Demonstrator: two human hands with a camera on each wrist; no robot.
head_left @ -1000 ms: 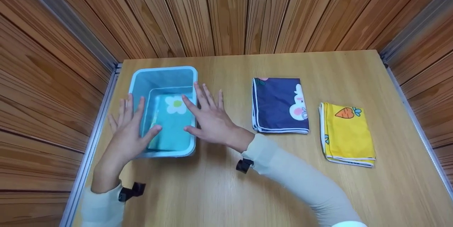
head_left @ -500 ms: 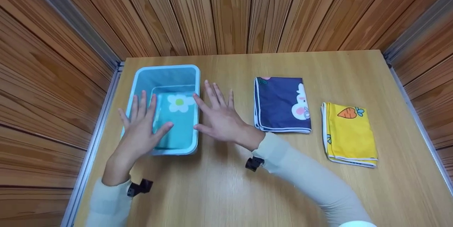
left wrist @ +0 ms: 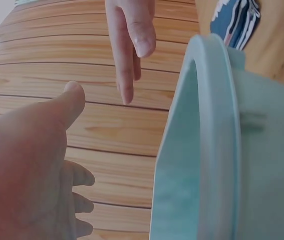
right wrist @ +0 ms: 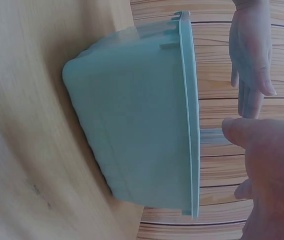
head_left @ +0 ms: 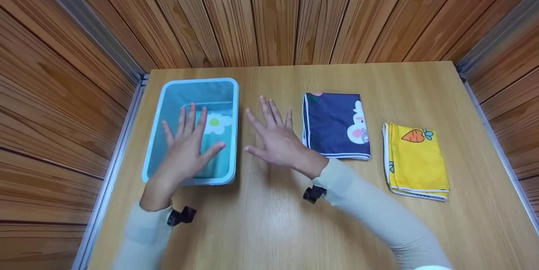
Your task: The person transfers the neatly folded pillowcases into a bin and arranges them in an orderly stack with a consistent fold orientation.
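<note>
A light blue plastic bin (head_left: pixel 233 143) stands at the left of the table, with a folded teal cloth bearing a white flower (head_left: pixel 215 123) lying in its bottom. Fingers spread, my left hand (head_left: pixel 184 152) hovers over the bin's near left part and holds nothing; it covers some of the cloth. My right hand (head_left: pixel 278 141) is in the air just right of the bin, fingers also spread, nothing in it. In the right wrist view the bin's side wall (right wrist: pixel 126 120) shows with both hands above its rim. The left wrist view shows the left palm (left wrist: pixel 21 170) beside the rim.
A folded navy cloth with a white rabbit (head_left: pixel 332 126) lies right of the right hand. Farther right is a folded yellow cloth with carrots (head_left: pixel 417 160). Wood-patterned panels (head_left: pixel 278 17) wall the table at the back and both sides.
Both hands have moved to the right, the left from the bin's left edge to over its inside, the right from over its right rim to beside it. The bin and cloths stay put.
</note>
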